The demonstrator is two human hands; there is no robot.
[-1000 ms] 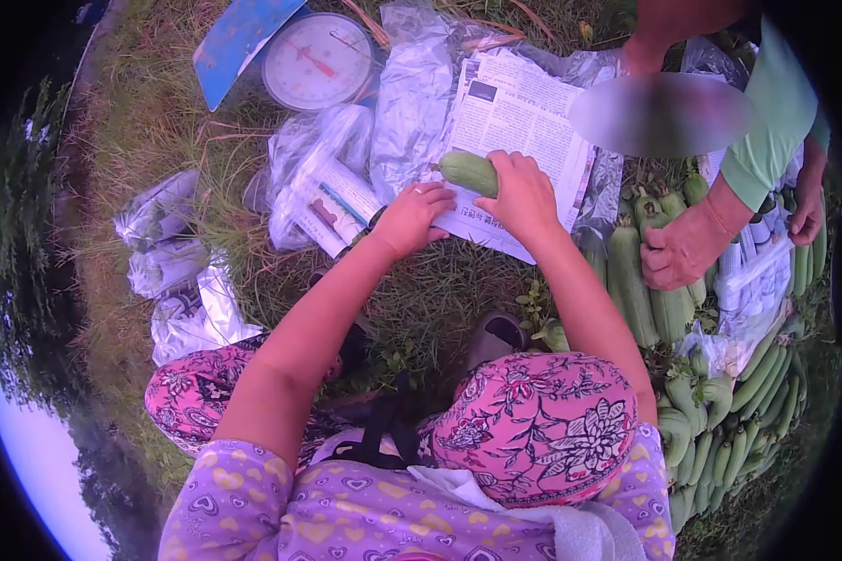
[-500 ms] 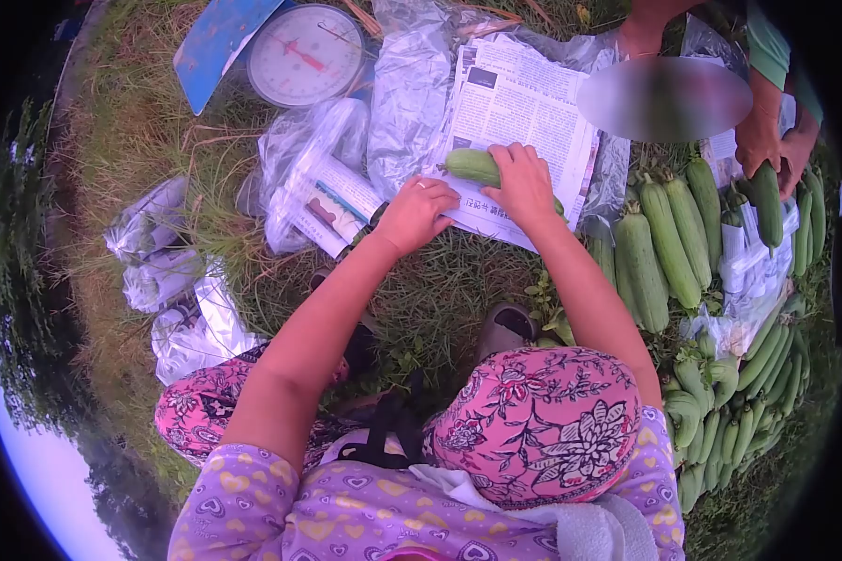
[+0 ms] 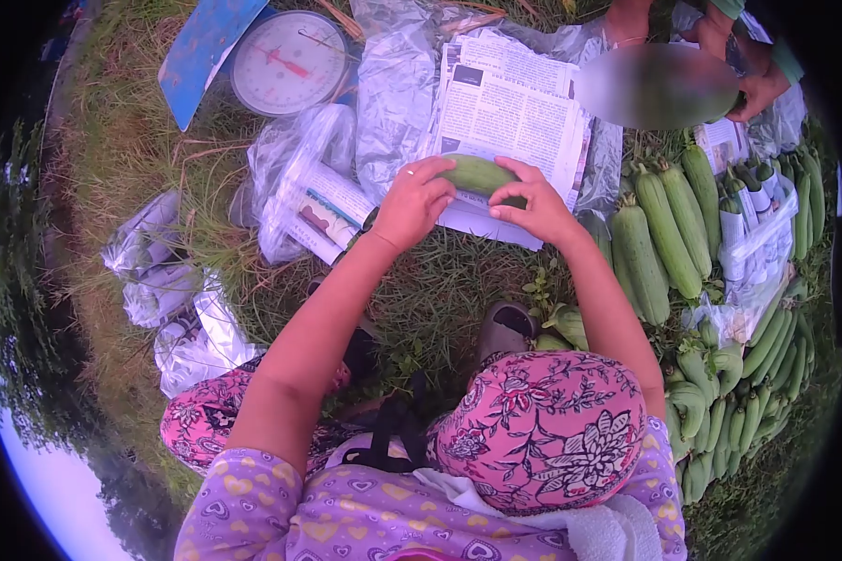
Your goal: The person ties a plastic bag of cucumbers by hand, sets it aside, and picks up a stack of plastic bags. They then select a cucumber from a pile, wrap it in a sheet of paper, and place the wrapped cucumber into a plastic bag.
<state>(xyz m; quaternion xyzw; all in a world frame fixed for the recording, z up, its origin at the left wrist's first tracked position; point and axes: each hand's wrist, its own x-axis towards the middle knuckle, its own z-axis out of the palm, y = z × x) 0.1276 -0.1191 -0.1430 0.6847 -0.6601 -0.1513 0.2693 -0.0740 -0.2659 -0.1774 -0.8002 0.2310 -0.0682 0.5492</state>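
A green luffa gourd [image 3: 478, 175] lies crosswise at the near end of a stack of newspaper sheets [image 3: 505, 107]. My left hand [image 3: 415, 201], with a ring on one finger, closes on the gourd's left end. Around its right end curve the thumb and fingers of my right hand [image 3: 539, 204]. Between my hands the middle of the gourd shows. Part of the sheet's near edge sticks out below it.
Several larger gourds [image 3: 662, 234] lie to the right, some wrapped in newspaper and plastic [image 3: 756, 224]. More gourds [image 3: 734, 421] are piled nearer. Another person's hands [image 3: 762, 89] work at upper right. A dial scale [image 3: 288, 64] and plastic-wrapped bundles [image 3: 318, 210] are at left.
My left hand has moved up onto the gourd's left end. My right hand has shifted from on top of the gourd to its right end. The other person's hands have moved up.
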